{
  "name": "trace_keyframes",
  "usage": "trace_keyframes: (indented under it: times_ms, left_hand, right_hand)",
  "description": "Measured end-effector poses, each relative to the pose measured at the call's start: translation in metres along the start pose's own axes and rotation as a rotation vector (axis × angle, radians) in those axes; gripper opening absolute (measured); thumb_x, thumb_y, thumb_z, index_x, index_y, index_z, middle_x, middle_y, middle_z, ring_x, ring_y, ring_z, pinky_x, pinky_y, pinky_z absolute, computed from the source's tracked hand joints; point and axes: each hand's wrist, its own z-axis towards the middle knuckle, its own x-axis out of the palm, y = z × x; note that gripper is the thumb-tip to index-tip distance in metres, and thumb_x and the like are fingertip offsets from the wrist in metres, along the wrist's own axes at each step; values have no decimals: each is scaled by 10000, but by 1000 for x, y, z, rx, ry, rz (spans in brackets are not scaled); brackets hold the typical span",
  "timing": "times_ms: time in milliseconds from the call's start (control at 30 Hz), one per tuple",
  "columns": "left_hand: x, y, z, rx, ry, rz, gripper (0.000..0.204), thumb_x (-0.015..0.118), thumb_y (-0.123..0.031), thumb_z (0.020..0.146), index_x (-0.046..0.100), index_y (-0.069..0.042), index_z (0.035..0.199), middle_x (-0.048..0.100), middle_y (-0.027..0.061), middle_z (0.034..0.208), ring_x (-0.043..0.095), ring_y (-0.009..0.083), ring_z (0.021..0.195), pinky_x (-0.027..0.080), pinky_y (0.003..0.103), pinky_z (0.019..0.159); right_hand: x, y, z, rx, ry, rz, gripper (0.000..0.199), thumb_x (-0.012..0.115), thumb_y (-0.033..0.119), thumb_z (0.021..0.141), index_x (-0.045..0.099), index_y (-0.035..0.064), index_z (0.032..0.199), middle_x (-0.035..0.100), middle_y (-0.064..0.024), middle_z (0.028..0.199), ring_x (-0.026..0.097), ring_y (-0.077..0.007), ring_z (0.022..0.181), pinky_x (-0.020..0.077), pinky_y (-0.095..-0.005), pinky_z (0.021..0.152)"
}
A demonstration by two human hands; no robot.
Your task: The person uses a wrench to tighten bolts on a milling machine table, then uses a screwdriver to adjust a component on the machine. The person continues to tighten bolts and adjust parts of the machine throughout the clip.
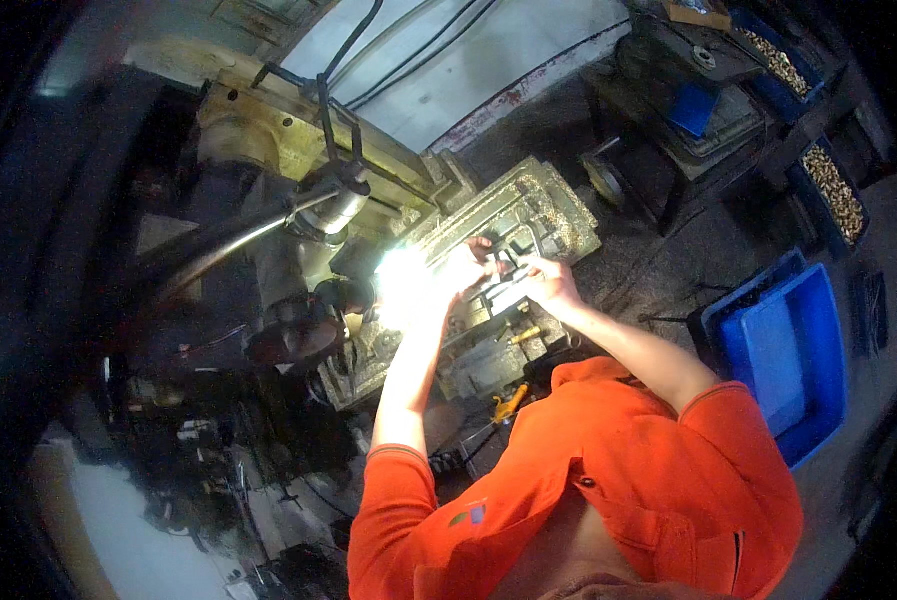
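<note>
Both my hands work close together over the machine table (pixel 563 205), which is strewn with metal chips. My left hand (pixel 462 268) is partly washed out by the lamp's glare. Its fingers curl in at a dark metal fixture (pixel 498 268) on the table; what they grip is too small to tell. My right hand (pixel 550 284) is closed in a pinch on the fixture's right side. A pale, bright flat piece (pixel 508 297) lies by its fingertips; whether it is held is unclear. A bent metal rod (pixel 534 236) rises just beyond the right hand.
A lamp or spindle-like metal head (pixel 336 205) hangs left of my hands. A yellow-handled tool (pixel 510 402) sits near my body. Blue bins (pixel 826 345) stand at the right. Beyond them, blue trays of small brass-coloured parts (pixel 832 195) lie near another machine (pixel 713 135).
</note>
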Motion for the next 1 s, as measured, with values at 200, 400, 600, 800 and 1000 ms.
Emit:
trace_keyframes:
  times_ms: [200, 400, 600, 800, 1000]
  left_hand:
    - [-2, 15, 19, -65, -79, -162, 309, 688, -186, 748, 556, -9, 964, 605, 46, 807, 548, 108, 714, 444, 231, 638]
    - [-5, 19, 17, -89, -99, -311, 339, 638, -280, 796, 569, -3, 980, 587, 31, 853, 536, 108, 727, 441, 237, 642]
    - [-10, 13, -20, 161, -14, 1, 536, 685, -237, 735, 460, 32, 1140, 576, 123, 1030, 547, 152, 911, 453, 256, 771]
    - [4, 17, -24, 138, -105, 775, 759, 699, -291, 642, 367, 21, 1249, 564, 232, 1027, 555, 326, 976, 451, 379, 814]
    - [27, 28, -12, 255, -480, 744, 630, 700, -278, 582, 497, -31, 1125, 624, 152, 876, 604, 288, 847, 470, 351, 757]
  right_hand:
    - [12, 11, -15, 60, 109, 271, 190, 523, 82, 755, 683, 60, 855, 651, -15, 807, 556, -88, 613, 423, -219, 530]
    - [34, 18, 5, 541, 54, 776, 189, 503, 105, 795, 662, 50, 881, 478, 40, 542, 385, -41, 427, 273, -171, 357]
    - [35, 26, 7, 533, 0, 834, 161, 505, 113, 811, 643, 42, 852, 408, 48, 512, 300, -39, 378, 229, -181, 319]
    - [30, 32, 8, 601, 11, 760, 174, 517, 137, 819, 612, 12, 895, 504, 22, 628, 340, -32, 427, 246, -163, 350]
    - [24, 40, 0, 491, 55, 597, 144, 552, 126, 781, 656, 63, 857, 497, 29, 577, 400, -44, 461, 287, -179, 368]
